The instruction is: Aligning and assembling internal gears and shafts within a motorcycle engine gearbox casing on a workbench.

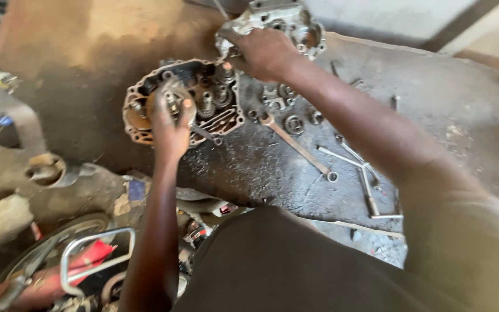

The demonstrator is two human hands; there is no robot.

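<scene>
Item: grimy cast-aluminium engine crankcase half (145, 110), open face up, upper centre-left of frame on oily dark slab (434, 98).
Left hand (171, 124): fingers closed round a small round metal part w/ shaft (171, 98) inside case.
Right hand (261, 53): gripping second grey case half (295, 23), top centre, lifted.
Handling, my read: keep round part square to its bore, steady, no forcing.
Orientation: case long axis approx left–right; gear shafts (215, 95) point up twd camera.
Nearby: long combination spanner (295, 145), loose bearings (294, 123).

bare oily slab open just right of the left hand (171, 130) up to the spanner (297, 147), loose bearings (293, 123) crowd under the right hand (261, 53), t-wrenches (360, 173) block further right.
</scene>
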